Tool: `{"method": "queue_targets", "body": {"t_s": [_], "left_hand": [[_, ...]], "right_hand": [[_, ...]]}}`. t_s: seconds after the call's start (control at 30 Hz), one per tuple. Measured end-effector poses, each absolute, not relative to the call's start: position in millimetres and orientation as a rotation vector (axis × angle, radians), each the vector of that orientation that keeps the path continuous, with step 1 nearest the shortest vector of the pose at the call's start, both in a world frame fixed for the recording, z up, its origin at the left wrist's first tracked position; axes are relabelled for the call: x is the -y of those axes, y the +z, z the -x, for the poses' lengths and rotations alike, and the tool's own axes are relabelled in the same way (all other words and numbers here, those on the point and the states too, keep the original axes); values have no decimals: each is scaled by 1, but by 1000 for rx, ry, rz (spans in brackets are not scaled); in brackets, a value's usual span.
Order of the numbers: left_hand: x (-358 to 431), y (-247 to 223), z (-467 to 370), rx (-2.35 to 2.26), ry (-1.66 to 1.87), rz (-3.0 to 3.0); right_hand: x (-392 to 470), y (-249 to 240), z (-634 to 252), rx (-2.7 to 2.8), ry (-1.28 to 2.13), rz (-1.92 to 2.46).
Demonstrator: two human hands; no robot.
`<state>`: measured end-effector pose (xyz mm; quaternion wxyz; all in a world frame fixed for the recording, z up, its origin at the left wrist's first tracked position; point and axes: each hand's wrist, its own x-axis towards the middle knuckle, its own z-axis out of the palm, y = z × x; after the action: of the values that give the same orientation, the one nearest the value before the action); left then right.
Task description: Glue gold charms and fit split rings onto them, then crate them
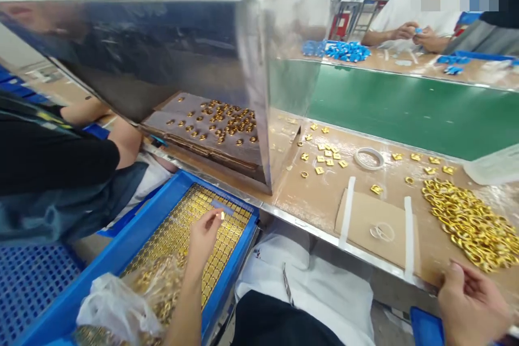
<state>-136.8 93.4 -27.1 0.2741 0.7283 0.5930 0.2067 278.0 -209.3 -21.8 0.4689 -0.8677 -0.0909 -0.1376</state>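
My left hand point(205, 232) is over the blue crate point(168, 194), its thumb and forefinger pinched on a small shiny square piece point(221, 216). Below it, rows of gold pieces point(227, 248) fill a grid in the crate. A clear plastic bag point(117, 303) of gold parts lies at the crate's near end. At the bench's front edge, my right hand point(472, 300) is closed with curled fingers; what they hold, if anything, is hidden. Just beyond it spreads a heap of gold rings point(474, 221).
A metal-framed clear box point(265, 92) stands on the bench over a board with dark gold pieces point(231, 121). Square gold pieces point(328, 154), a tape roll point(368, 158) and taped cardboard point(365, 213) lie rightward. Co-workers sit left and across the green belt point(405, 102).
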Motion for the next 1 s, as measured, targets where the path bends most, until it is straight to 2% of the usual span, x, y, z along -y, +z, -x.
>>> {"method": "queue_targets", "body": {"t_s": [0.07,0.23,0.4,0.47,0.63,1.0], "left_hand": [[-65,-12,114,-1305,705,-1839],[-27,14,22,-718,583,-1765],[-19,19,-63,-425,413,-1774],[-15,17,-86,-363,358,-1754],[-5,11,-116,-347,255,-1706],[-3,3,-122,-404,253,-1702]], "right_hand": [[205,-14,-275,203,-365,2170],[203,-7,-273,250,-350,2162],[207,-6,-260,508,-43,1996],[198,-3,-250,655,48,1928],[168,4,-236,856,-21,1903],[148,7,-246,885,-136,1915]]}}
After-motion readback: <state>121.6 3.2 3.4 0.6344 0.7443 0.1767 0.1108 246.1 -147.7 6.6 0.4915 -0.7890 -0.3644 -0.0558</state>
